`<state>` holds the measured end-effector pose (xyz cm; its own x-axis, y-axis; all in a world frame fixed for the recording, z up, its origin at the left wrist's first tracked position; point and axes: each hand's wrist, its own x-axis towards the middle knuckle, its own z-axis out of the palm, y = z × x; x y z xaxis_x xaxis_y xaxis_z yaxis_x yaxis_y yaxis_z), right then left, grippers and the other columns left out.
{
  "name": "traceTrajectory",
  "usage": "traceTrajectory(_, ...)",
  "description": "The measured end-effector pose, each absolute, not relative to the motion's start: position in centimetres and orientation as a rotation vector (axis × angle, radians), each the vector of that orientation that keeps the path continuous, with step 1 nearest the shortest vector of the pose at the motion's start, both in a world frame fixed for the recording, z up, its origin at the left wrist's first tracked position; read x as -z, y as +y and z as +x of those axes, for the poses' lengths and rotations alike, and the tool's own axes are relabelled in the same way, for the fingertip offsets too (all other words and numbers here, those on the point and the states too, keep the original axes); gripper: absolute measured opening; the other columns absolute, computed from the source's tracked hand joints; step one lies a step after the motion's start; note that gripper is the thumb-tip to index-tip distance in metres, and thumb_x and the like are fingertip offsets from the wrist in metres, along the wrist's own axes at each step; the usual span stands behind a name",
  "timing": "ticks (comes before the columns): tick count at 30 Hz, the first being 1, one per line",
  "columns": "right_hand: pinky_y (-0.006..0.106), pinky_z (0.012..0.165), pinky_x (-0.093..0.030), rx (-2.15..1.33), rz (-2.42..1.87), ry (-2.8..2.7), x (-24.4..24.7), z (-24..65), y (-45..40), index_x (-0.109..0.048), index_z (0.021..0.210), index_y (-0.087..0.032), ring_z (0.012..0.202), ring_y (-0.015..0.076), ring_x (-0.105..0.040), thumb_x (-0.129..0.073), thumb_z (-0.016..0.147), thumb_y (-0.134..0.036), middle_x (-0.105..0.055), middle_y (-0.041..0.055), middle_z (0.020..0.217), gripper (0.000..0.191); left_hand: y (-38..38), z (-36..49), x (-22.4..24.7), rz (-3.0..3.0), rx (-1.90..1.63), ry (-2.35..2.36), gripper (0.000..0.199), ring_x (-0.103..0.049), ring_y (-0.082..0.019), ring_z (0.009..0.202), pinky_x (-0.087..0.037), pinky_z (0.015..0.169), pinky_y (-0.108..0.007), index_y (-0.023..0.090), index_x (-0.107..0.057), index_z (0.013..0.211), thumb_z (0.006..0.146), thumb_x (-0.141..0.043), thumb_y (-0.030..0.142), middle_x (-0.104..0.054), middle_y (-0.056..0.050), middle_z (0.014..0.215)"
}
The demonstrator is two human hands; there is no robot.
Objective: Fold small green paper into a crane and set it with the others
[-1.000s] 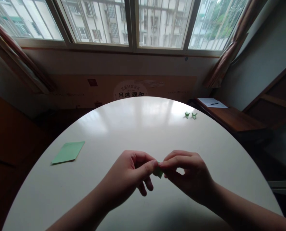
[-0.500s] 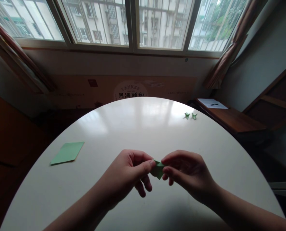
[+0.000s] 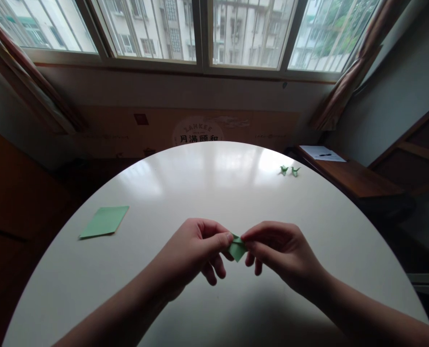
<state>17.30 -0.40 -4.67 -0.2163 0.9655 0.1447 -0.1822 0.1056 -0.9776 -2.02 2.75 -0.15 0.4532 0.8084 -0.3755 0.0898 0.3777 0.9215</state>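
Note:
A small folded piece of green paper is held up above the white table between my two hands, its lower tip pointing down. My left hand pinches its left side between thumb and index finger, with the other fingers curled loosely below. On the opposite side, my right hand grips the paper's right edge with thumb and forefinger. The fingertips cover both side edges of the paper.
A stack of green square paper lies at the left on the round white table. Two folded green paper birds stand near the far right edge. Beyond them, a white sheet with a pen rests on a brown wooden surface.
My right thumb and forefinger have closed onto the paper's right edge, and the paper now shows more of its front face. The whole view has shifted slightly.

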Motion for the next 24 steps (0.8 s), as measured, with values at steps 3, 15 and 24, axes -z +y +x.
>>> traceTrajectory(3,0.019,0.046,-0.056,-1.354,-0.914,-1.281,4.63,17.26,-0.33,-0.079,0.085,-0.02,0.058,0.0147,-0.071,-0.078,0.082,-0.022,-0.075,0.0039,0.071,0.004,2.98,-2.15,0.44,1.086,-0.552,0.991,0.013,-0.056,-0.01,0.039,-0.043,0.033,-0.014,0.014,-0.072,0.067,0.074,-0.072,0.025,-0.062,0.001,0.049)
traceTrajectory(15,0.022,0.045,-0.057,-1.459,-0.928,-1.191,4.31,17.02,-0.26,-0.077,0.081,-0.016,0.054,0.0152,-0.069,-0.078,0.079,-0.019,-0.073,0.0035,0.066,0.004,3.14,-2.26,0.52,1.079,-0.516,0.995,0.011,-0.056,-0.011,0.04,-0.045,0.035,-0.016,0.014,-0.072,0.069,0.072,-0.075,0.024,-0.06,0.001,0.047)
traceTrajectory(24,0.023,0.043,-0.056,-1.667,-0.88,-1.09,4.63,17.3,0.31,-0.071,0.09,-0.016,0.058,0.0168,-0.069,-0.076,0.084,-0.034,-0.071,0.0029,0.071,0.019,2.98,-2.09,-0.13,1.233,-0.507,1.081,0.017,-0.055,-0.011,0.041,-0.045,0.039,-0.018,0.014,-0.07,0.069,0.075,-0.072,0.029,-0.062,0.001,0.048)
